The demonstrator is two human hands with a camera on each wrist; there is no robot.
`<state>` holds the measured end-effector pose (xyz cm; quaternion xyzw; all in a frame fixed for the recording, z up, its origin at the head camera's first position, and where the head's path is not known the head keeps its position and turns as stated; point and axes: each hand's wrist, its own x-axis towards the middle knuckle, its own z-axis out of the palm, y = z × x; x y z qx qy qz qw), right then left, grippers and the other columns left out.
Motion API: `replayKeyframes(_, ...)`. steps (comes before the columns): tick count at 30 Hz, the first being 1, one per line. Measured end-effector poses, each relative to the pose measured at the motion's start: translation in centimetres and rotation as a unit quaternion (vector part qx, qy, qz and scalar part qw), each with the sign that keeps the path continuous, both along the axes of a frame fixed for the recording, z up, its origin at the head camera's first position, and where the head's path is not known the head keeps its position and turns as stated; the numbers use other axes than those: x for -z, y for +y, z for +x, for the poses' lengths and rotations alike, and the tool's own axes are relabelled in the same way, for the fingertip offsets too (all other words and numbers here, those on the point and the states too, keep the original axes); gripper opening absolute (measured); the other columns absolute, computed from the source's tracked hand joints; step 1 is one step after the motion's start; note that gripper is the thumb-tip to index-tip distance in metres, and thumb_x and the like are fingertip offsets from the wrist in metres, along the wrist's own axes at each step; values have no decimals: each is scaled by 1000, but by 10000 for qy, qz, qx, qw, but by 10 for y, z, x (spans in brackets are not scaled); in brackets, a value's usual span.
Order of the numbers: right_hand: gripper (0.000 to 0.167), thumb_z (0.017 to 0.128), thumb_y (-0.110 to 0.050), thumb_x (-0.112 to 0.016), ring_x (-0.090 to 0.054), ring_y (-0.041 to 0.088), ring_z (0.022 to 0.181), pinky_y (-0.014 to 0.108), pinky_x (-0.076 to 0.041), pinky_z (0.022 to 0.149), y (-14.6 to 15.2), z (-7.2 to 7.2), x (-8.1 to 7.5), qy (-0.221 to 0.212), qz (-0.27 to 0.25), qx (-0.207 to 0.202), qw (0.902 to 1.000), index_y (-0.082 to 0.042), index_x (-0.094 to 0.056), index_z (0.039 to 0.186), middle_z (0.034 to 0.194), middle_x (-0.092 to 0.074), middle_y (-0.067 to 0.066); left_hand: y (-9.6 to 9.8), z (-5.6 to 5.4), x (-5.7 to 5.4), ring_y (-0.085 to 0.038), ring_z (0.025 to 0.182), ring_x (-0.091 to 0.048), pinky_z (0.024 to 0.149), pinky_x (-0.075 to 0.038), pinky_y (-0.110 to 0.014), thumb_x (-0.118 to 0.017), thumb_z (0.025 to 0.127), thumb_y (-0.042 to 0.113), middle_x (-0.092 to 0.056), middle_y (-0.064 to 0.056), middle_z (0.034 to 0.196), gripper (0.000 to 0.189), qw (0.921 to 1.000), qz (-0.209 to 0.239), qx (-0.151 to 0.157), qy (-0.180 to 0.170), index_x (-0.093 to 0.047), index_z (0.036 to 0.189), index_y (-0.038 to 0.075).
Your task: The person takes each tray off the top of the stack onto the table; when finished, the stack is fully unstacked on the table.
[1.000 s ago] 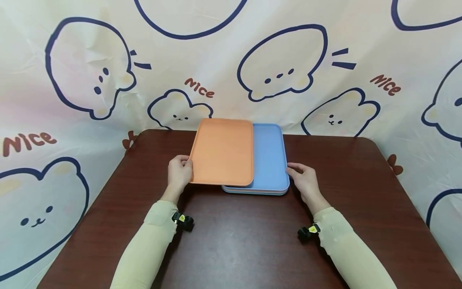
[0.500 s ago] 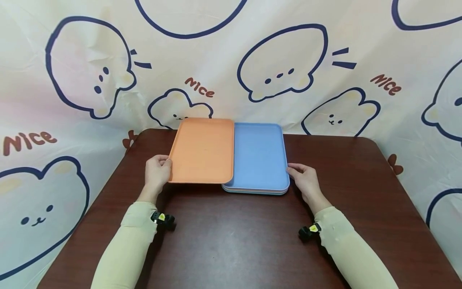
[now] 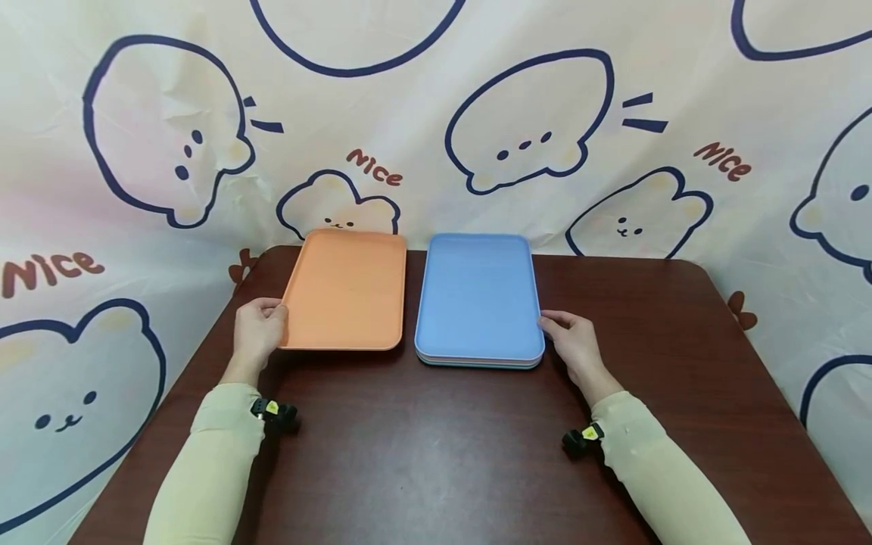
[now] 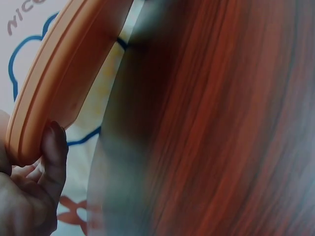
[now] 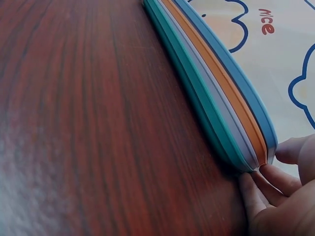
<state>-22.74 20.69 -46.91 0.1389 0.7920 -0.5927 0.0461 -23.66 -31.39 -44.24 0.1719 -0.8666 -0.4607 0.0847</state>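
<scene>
An orange tray (image 3: pixel 344 291) is held at its left edge by my left hand (image 3: pixel 257 329), raised off the table. In the left wrist view the thumb and fingers pinch the corner of this orange tray (image 4: pixel 59 64). To its right a blue tray (image 3: pixel 480 295) tops a stack on the table. The right wrist view shows the layers below it: an orange tray (image 5: pixel 216 69), a lavender tray (image 5: pixel 206 86) and a teal tray (image 5: pixel 197 98) at the bottom. My right hand (image 3: pixel 579 344) holds the stack at its right edge, thumb at the blue rim, fingers lower down.
The dark brown wooden table (image 3: pixel 422 446) reaches back to a cream curtain (image 3: pixel 531 204) printed with blue-outlined bears. A small black wrist camera (image 3: pixel 279 415) is strapped to the left wrist, and another black camera (image 3: pixel 579 441) to the right.
My left hand has carried the orange tray leftward from over the stack, uncovering the blue tray; a gap now separates them. My right hand has stayed at the stack's edge.
</scene>
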Motion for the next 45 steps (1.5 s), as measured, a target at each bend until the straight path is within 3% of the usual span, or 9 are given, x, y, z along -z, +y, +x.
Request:
replayKeyframes(6, 44, 109, -25, -63, -55, 30, 144, 45, -45, 121, -2, 1, 0, 59, -45, 16, 10000, -3, -65, 147, 158, -56, 18, -21, -2, 3, -5, 73, -62, 60, -52, -18, -47, 111, 22, -69, -33, 129, 47, 9997, -159, 46, -180, -61, 142, -11)
replayKeyframes(10, 44, 109, -27, -63, -52, 30, 145, 47, -45, 121, -3, 1, 1, 51, -16, -24, 10000, -2, -65, 146, 158, -55, 19, -33, -2, 3, -16, 83, -66, 60, -51, -18, -44, 112, 24, -66, -32, 133, 50, 9990, -272, -14, -348, -59, 144, -10)
replayKeyframes(14, 45, 109, -27, -63, -51, 30, 144, 46, -45, 120, -2, 1, 1, 51, 41, -27, 10000, -2, -66, 146, 158, -55, 19, -40, -3, 3, -27, 102, -67, 64, -49, -17, -43, 113, 27, -63, -30, 140, 52, 9981, -31, -314, -537, -57, 148, -8)
replayKeyframes(19, 43, 109, -26, -62, -50, 29, 145, 45, -44, 120, -1, 1, 2, 88, 69, 22, 9999, -2, -66, 145, 159, -56, 18, -42, -3, 3, -30, 114, -61, 78, -51, -28, -42, 112, 27, -59, -24, 143, 53, 9928, 436, -831, -740, -57, 151, -5)
replayKeyframes(23, 43, 109, -26, -62, -50, 29, 145, 45, -44, 121, -1, 0, 3, 92, 71, 34, 9999, -2, -66, 146, 159, -56, 18, -43, -2, 7, -28, 112, -59, 84, -50, -34, -42, 111, 25, -57, -20, 140, 52, 9886, 641, -1133, -756, -57, 151, -4)
replayKeyframes(31, 42, 109, -25, -63, -51, 28, 142, 44, -45, 119, -2, 0, 4, 150, 20, 80, 9999, -1, -67, 144, 157, -57, 19, -49, -6, 11, -11, 91, -55, 75, -48, -24, -45, 113, 26, -57, -3, 115, 48, 9820, 927, -1488, -704, -58, 152, 2)
replayKeyframes(37, 43, 109, -26, -63, -51, 28, 143, 44, -45, 119, -2, 1, 3, 160, 30, 67, 9998, -2, -67, 144, 157, -57, 19, -57, -5, 13, -7, 88, -54, 77, -48, -24, -49, 111, 26, -57, 3, 109, 48, 9764, 1141, -1654, -798, -59, 153, 6)
replayKeyframes(41, 43, 109, -26, -63, -51, 29, 143, 45, -45, 120, -1, 1, 5, 164, 51, 61, 9998, -2, -67, 145, 158, -56, 18, -62, -8, 18, -14, 105, -61, 84, -50, -26, -54, 109, 20, -58, 9, 106, 46, 9712, 1242, -1836, -877, -61, 154, 12)
replayKeyframes(45, 44, 110, -27, -62, -50, 29, 144, 45, -44, 121, 0, 2, 5, 145, 64, 58, 9999, -3, -66, 146, 159, -55, 18, -61, -13, 21, -22, 129, -63, 107, -55, -34, -56, 105, 3, -61, 15, 98, 49, 9635, 1481, -2116, -703, -64, 152, 14)
